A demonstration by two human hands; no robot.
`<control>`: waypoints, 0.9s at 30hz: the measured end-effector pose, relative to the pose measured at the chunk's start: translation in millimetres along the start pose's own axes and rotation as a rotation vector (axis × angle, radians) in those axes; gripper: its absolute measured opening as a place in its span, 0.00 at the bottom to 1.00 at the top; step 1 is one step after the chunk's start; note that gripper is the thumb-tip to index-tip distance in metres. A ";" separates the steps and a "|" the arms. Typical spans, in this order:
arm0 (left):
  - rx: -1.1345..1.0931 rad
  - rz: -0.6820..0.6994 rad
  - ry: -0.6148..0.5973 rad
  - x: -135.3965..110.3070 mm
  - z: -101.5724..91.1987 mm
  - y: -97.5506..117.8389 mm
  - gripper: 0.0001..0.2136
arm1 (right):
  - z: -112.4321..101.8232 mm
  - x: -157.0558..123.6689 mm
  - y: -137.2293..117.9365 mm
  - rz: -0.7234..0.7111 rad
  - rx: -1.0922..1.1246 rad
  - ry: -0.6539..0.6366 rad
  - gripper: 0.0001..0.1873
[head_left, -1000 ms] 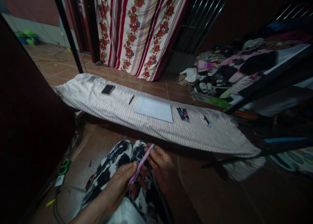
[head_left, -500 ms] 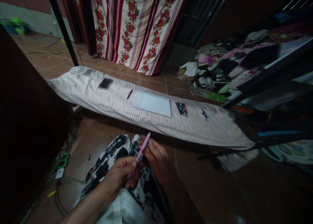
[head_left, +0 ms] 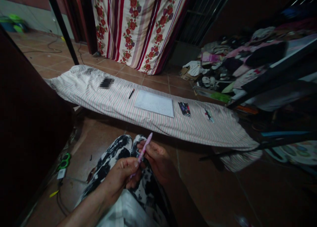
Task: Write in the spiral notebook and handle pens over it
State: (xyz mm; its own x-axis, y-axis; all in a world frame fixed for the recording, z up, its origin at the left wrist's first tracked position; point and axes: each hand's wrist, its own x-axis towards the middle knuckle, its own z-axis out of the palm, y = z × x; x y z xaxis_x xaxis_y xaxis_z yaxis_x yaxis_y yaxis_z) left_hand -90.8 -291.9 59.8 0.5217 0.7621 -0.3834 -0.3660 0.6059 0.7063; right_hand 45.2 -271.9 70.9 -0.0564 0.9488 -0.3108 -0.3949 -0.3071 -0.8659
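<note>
A pink pen (head_left: 145, 147) is held slantwise above my lap, its tip end pointing up and away from me. My left hand (head_left: 126, 171) pinches its lower part between thumb and fingers. Higher up, the thumb and fingers of my right hand (head_left: 157, 157) close around the barrel. Beyond my knees, a spiral notebook (head_left: 155, 103) lies open on a striped cloth (head_left: 111, 105). A dark pen (head_left: 131, 93) rests just left of the notebook. To its right are a row of several dark pens (head_left: 184, 109) and a smaller group of pens (head_left: 208, 115).
A blurred-out dark object (head_left: 106, 82) lies on the cloth's left part. On the floor at left is a green-handled item (head_left: 64, 161) beside a cable. A floral curtain (head_left: 133, 29) hangs behind, and heaped clothes (head_left: 237, 55) fill the right. A dark post (head_left: 61, 25) stands at back left.
My right thumb and fingers have come in closer against the pink pen's upper part. The left hand keeps its hold, and the things on the cloth have not moved.
</note>
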 end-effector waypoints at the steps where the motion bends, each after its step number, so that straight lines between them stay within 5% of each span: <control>1: 0.031 0.006 0.024 -0.7 1.4 0.7 0.15 | 0.3 0.6 1.0 -0.011 0.003 0.028 0.14; 7: 0.249 0.109 0.200 -3.2 11.1 6.0 0.17 | 2.4 3.6 8.3 -0.057 -0.039 0.132 0.14; 15: 0.147 0.094 0.110 -4.1 9.0 1.8 0.14 | 3.9 -7.3 3.3 -0.032 0.070 -0.053 0.16; 27: 0.200 0.096 0.090 -5.8 6.8 -0.1 0.14 | -1.2 -3.9 4.2 -0.100 -0.065 0.060 0.11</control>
State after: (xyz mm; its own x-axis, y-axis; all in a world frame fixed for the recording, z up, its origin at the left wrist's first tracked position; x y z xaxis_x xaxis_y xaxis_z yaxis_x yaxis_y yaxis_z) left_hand -88.5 -297.9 66.1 0.4178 0.8368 -0.3538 -0.2459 0.4790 0.8427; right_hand 44.9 -277.0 68.1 0.0361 0.9695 -0.2424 -0.3359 -0.2167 -0.9166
